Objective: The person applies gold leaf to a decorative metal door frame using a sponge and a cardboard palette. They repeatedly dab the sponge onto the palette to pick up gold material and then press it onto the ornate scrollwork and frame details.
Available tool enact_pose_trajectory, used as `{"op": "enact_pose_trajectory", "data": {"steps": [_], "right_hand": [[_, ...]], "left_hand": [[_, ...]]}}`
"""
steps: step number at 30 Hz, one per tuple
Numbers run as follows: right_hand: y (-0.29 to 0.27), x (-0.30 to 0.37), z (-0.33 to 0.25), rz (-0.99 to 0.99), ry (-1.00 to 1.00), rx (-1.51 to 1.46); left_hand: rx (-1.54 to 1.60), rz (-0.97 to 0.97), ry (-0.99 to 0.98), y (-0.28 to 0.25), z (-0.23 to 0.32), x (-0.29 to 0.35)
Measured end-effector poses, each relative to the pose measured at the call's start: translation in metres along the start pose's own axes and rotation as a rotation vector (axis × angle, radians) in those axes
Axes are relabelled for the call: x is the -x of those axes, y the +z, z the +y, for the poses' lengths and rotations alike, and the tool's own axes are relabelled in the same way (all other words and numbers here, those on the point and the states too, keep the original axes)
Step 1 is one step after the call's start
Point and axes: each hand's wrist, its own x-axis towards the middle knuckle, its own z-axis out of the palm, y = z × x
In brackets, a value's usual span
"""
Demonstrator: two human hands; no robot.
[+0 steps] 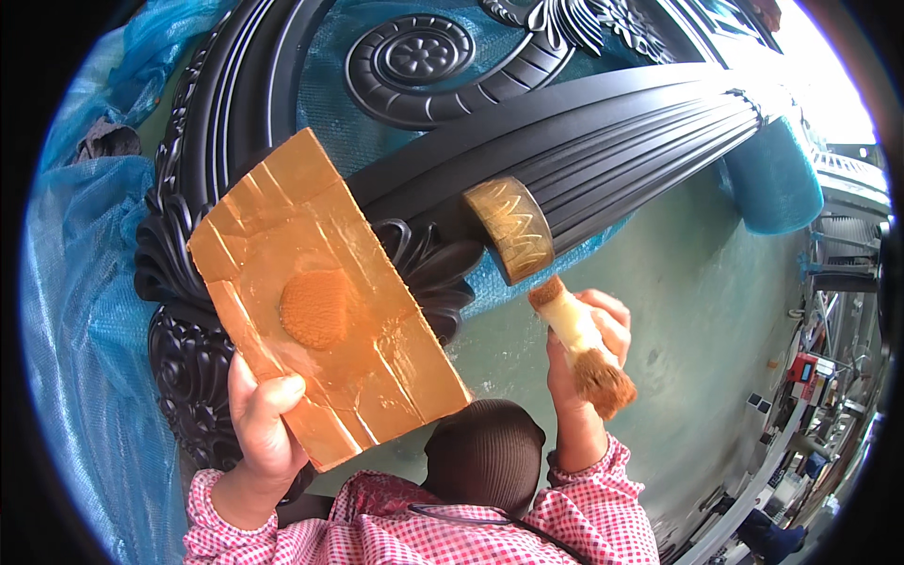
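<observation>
My left hand point(264, 419) grips the lower left edge of a cardboard piece point(377, 353), thumb on top. Gold-coloured paint coats the cardboard, and a rounded orange-brown patch point(315, 309) that looks like a sponge lies on it. In my right hand point(603, 330), closed round its pale middle, is a short brush point(576, 325) with brown stain at both ends. Its upper end is close below a gold band point(513, 231) with a zigzag pattern. That band crosses a black fluted column point(621, 155); whether the brush touches it I cannot tell.
Black carved moulding point(212, 113) with a scroll point(424, 56) curves behind the cardboard. Blue bubble wrap point(85, 311) lies at the left, and a blue wrapped roll point(772, 179) supports the column's far end. Tools and parts point(800, 443) stand along the right edge of the green floor point(697, 348).
</observation>
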Motion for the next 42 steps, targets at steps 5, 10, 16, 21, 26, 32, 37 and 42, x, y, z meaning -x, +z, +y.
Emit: {"op": "enact_pose_trajectory", "data": {"steps": [5,10,16,21,26,32,37,42], "right_hand": [[0.003,-0.017,0.002,-0.064,-0.031,0.062],[0.000,-0.010,0.000,0.000,-0.001,-0.019],[-0.011,-0.028,0.000,-0.121,-0.025,0.249],[-0.021,-0.094,-0.021,-0.140,0.000,0.037],[-0.017,-0.128,-0.016,-0.534,-0.157,0.029],[-0.017,-0.163,-0.014,-0.630,-0.153,0.078],[-0.004,-0.175,-0.013,-0.823,-0.254,0.229],[0.001,-0.185,-0.013,-0.782,-0.238,0.055]], "left_hand": [[0.030,-0.032,-0.008,0.003,-0.001,-0.001],[0.021,0.005,0.014,-0.001,-0.001,-0.001],[0.024,-0.005,0.034,-0.003,0.000,-0.001],[0.007,-0.009,0.024,-0.010,0.005,0.002],[-0.034,-0.009,0.004,-0.012,0.005,0.002],[0.001,-0.028,0.016,-0.007,0.009,-0.001],[0.051,-0.048,0.043,-0.007,0.012,0.000],[0.013,-0.027,0.014,-0.009,0.010,0.000]]}}
